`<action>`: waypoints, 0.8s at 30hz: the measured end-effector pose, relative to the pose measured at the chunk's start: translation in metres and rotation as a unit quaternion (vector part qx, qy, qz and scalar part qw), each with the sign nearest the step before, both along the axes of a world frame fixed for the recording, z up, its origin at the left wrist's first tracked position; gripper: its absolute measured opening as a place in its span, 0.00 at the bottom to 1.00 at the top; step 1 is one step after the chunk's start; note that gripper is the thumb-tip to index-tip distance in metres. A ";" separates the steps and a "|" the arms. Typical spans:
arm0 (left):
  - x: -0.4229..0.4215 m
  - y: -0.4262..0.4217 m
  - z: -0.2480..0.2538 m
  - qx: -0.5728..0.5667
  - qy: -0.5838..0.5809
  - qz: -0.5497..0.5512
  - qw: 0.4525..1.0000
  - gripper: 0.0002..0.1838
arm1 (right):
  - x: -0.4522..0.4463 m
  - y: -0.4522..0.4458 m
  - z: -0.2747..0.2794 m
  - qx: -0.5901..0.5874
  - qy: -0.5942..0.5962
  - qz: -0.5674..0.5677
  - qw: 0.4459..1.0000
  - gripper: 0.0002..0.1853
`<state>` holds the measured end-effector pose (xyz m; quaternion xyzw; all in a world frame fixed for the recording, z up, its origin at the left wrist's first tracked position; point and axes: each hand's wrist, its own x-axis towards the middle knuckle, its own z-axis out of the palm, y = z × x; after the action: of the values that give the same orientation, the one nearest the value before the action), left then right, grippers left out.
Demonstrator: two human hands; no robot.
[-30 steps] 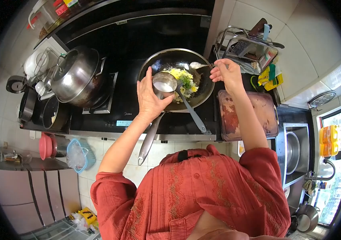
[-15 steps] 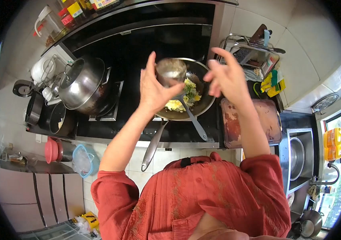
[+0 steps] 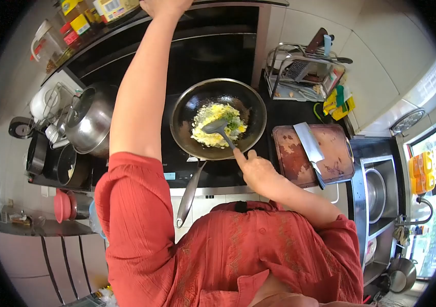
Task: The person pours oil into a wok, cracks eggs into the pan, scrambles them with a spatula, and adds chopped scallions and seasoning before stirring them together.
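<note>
My right hand (image 3: 256,171) is closed around the handle of a grey spatula (image 3: 217,127). Its head rests in the food inside the wok (image 3: 254,105). That food is a mix of yellow egg-like pieces (image 3: 221,111), pale grains and chopped greens (image 3: 235,123). My left hand (image 3: 165,6) reaches far up to the top edge of the view, beside the shelf above the stove. Its fingers are mostly cut off, and whatever they touch there is out of sight.
A cutting board (image 3: 289,153) with a cleaver (image 3: 308,141) lies right of the wok. Behind it stands a knife rack (image 3: 279,66). A lidded steel pot (image 3: 87,130) is at left. Bottles (image 3: 74,20) and a box (image 3: 113,7) line the shelf. The wok's handle (image 3: 189,197) sticks out frontward.
My left hand went from above the wok up to the shelf; the blurred round container it held is no longer visible. My right hand came down and took the spatula, whose handle lay over the rim.
</note>
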<state>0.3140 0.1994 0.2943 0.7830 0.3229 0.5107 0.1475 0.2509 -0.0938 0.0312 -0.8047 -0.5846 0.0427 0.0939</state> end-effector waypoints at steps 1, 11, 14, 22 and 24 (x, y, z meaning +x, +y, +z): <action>0.006 0.001 -0.001 -0.009 0.019 0.042 0.999 0.58 | 0.003 -0.001 0.002 -0.018 -0.032 -0.032 0.999 0.29; 0.023 0.017 -0.010 -0.001 0.097 0.070 0.993 0.62 | 0.062 -0.063 0.069 0.017 -0.057 -0.066 0.996 0.13; -0.008 -0.007 -0.038 0.045 0.041 -0.052 0.997 0.59 | 0.071 -0.051 0.051 -0.020 -0.075 -0.064 0.995 0.13; -0.096 -0.053 -0.193 -0.033 0.029 -0.292 0.956 0.14 | 0.086 -0.007 0.023 0.120 0.001 -0.076 0.990 0.15; -0.115 -0.047 -0.233 -0.144 0.019 -0.315 0.938 0.12 | 0.089 0.003 0.019 0.138 0.000 -0.070 0.988 0.14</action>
<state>0.1991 0.1526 0.0612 0.8244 0.1326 0.3711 0.4063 0.3398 -0.0906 0.0500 -0.8230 -0.5270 -0.0453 0.2070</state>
